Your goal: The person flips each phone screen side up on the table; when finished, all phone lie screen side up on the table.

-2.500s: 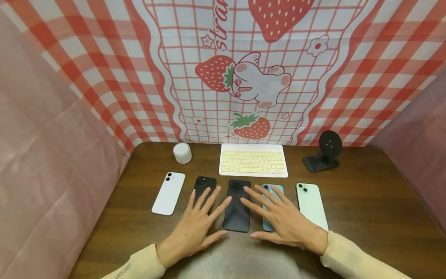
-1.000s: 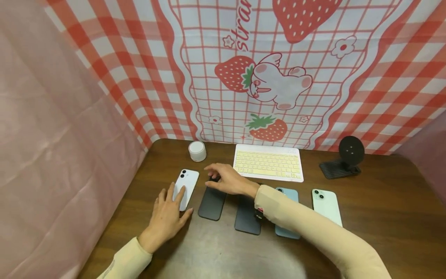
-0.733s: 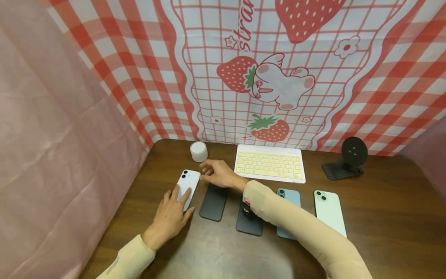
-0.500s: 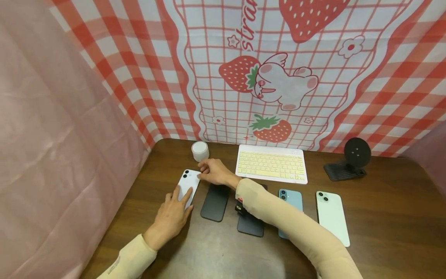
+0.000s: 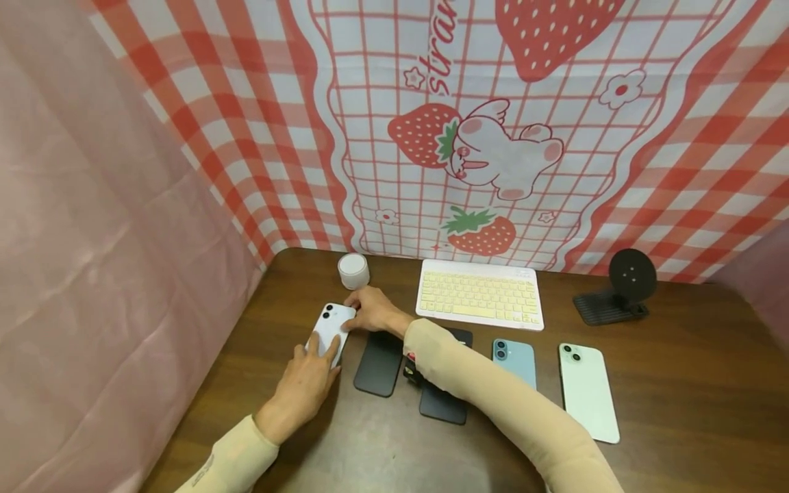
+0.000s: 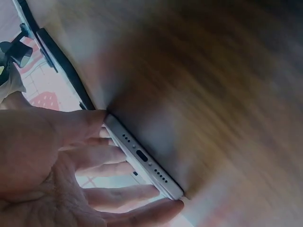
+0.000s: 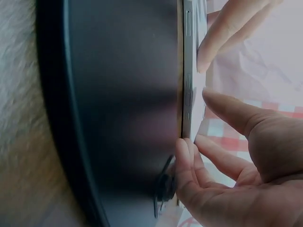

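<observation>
A white phone (image 5: 337, 320) lies camera side up at the left of a row of phones. My left hand (image 5: 303, 385) spans its lower half, fingers across the back; in the left wrist view the thumb and an outer finger touch opposite corners by the charging port (image 6: 142, 155). At the upper right corner my right hand (image 5: 373, 311) pinches the phone, its fingers at the edge and thumb on the back, as the right wrist view shows. Under the right arm lie a black phone (image 5: 377, 373) and a dark grey phone (image 5: 445, 405), partly hidden.
Further right lie a blue phone (image 5: 519, 359), partly covered by the right sleeve, and a pale green phone (image 5: 588, 392). Along the back stand a white cylinder (image 5: 353, 272), a white keyboard with yellow keys (image 5: 481, 294) and a black stand (image 5: 631, 277). A checked cloth (image 5: 283, 171) hangs behind.
Both hands moved left from spread over the middle phones to the white phone. The right hand crossed above the black phone and took hold of the upper corner. The view shifted.
</observation>
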The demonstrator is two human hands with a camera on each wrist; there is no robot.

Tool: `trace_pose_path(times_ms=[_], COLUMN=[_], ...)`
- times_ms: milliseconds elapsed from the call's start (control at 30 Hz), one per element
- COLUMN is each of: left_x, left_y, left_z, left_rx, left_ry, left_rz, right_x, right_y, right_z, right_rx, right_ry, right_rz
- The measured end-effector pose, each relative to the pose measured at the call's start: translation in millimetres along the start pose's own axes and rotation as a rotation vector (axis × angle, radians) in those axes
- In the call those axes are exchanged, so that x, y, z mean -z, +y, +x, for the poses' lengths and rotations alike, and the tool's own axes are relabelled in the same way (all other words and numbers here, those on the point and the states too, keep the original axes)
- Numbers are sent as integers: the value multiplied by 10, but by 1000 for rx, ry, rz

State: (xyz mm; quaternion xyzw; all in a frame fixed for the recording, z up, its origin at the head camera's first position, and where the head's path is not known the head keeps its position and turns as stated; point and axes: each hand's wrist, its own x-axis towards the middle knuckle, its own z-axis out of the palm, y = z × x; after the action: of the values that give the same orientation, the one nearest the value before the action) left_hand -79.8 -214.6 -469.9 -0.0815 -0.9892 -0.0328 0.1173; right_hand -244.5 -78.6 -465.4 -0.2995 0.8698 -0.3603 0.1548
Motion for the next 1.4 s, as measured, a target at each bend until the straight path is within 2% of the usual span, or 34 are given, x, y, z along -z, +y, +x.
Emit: trace_pose_path(times_ms=[100, 233, 433, 633, 900, 1133, 1267, 1400], left_x=[5, 21, 38, 57, 118, 158, 165, 177], left_y=[16, 56, 103, 90, 43, 27, 11, -23], left_z=[8, 28, 36, 33, 48, 53, 54, 56], left_rx=[-9, 11, 55, 70, -5, -8, -5, -16], left_ry=[16, -5, -69, -119, -130, -144, -114, -53], left_rz=[28, 16, -13, -71, -122, -156, -179, -210], right_x=[-28, -41, -57, -9, 125, 172, 158, 140], right_y=[-19, -30, -28, -24, 29, 83, 129, 174], right_z=[8, 20, 10, -30, -47, -87, -111, -121], right_rx=[4, -18, -71, -68, -86, -56, -33, -12], right_ry=[20, 45, 38, 17, -11, -21, -34, -54], right_rz=[-46, -72, -29, 33, 194, 360, 467, 557])
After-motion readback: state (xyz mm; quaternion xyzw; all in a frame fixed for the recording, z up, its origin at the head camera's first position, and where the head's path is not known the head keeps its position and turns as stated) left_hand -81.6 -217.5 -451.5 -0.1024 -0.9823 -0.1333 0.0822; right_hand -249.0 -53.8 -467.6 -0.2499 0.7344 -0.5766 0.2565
